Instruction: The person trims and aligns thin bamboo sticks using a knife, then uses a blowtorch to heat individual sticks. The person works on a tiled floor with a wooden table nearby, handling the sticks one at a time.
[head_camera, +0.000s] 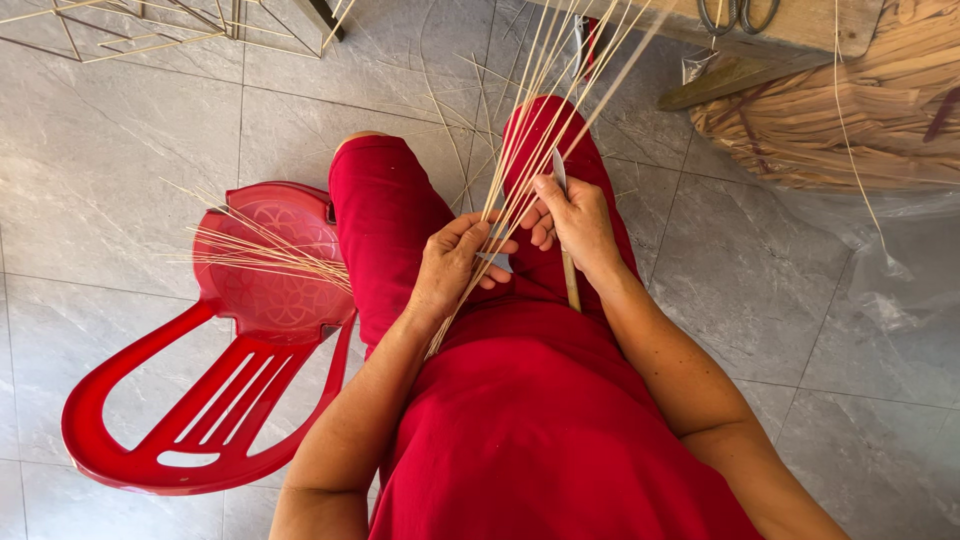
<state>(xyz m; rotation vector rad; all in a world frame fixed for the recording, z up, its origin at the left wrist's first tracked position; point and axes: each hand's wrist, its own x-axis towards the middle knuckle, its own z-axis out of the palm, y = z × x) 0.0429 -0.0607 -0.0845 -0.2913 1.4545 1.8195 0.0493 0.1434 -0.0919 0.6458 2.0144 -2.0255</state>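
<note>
- Splitting thin bamboo strips over lap.
- Left hand pinching strip bundle; right hand gripping knife.
- Next, probably: steady blade pressure along grain.

We count 2 hands: left hand and right hand. We count 1 knife, 1 red chair, 1 bundle of strips too dense to count, 1 loose pile of strips on the chair, 1 stack of splints, and 1 pair of scissors.
</note>
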